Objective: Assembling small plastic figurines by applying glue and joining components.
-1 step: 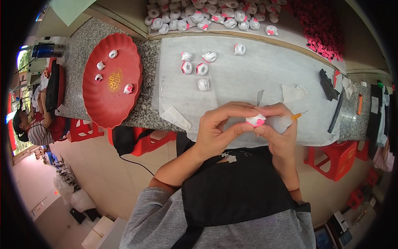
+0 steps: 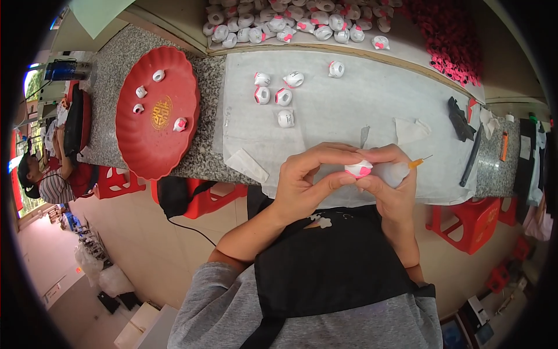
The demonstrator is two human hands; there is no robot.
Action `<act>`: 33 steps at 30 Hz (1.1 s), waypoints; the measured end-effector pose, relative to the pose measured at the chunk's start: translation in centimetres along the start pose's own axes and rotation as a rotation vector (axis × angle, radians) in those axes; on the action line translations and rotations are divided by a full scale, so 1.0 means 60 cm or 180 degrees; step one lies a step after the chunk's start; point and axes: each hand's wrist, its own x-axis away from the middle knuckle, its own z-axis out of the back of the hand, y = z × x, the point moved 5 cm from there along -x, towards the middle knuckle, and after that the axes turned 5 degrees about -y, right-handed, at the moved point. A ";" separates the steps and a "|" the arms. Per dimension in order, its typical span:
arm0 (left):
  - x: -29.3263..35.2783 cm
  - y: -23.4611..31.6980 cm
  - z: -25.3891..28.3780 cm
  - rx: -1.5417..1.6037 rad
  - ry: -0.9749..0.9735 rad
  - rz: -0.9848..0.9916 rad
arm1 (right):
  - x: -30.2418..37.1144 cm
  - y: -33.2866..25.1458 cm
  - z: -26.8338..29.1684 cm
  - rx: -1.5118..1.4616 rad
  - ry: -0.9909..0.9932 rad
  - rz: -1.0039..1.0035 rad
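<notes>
Change: none visible vs prev pic, so apparently stays mid-handling, pinching small white-and-pink piece (image 2: 358,169) btwn L hand (image 2: 305,180) & R hand (image 2: 390,196) over paper (image 2: 331,128), also gripping needle-tipped bottle (image 2: 395,173) in R hand.

Between the fingertips of the left hand (image 2: 302,177) and the right hand (image 2: 398,195), a small piece (image 2: 358,169) is held above the near part of a sheet (image 2: 337,116). A bottle (image 2: 393,173) is gripped in the right hand, its needle pointed rightward. The sheet is spread over a counter (image 2: 209,104). On it, beyond the hands and to the left, five loose pieces (image 2: 293,79) are grouped; a sixth piece (image 2: 336,68) is set apart to their right. Left of the sheet, a tray (image 2: 157,145) is placed, with four pieces (image 2: 180,124) laid in it. Behind the sheet, a pile (image 2: 276,23) is gathered, and right of that, a heap of tiny parts (image 2: 453,41).
</notes>
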 end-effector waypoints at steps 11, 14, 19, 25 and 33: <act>0.002 0.002 0.000 -0.0001 0.0023 0.0043 | 0.001 0.002 0.000 -0.0032 0.0066 -0.0017; 0.002 0.002 -0.001 0.0019 0.0029 0.0051 | 0.001 0.001 0.000 0.0005 0.0081 -0.0023; 0.005 0.001 -0.001 -0.0076 0.0070 0.0034 | 0.003 0.005 0.004 -0.0084 0.0044 -0.0047; 0.008 0.008 -0.005 -0.0348 -0.0061 0.0036 | 0.006 0.006 0.004 -0.0183 0.0022 0.0043; 0.006 0.010 -0.004 -0.0454 -0.0071 -0.0117 | 0.009 0.009 0.002 -0.0155 0.0124 -0.0002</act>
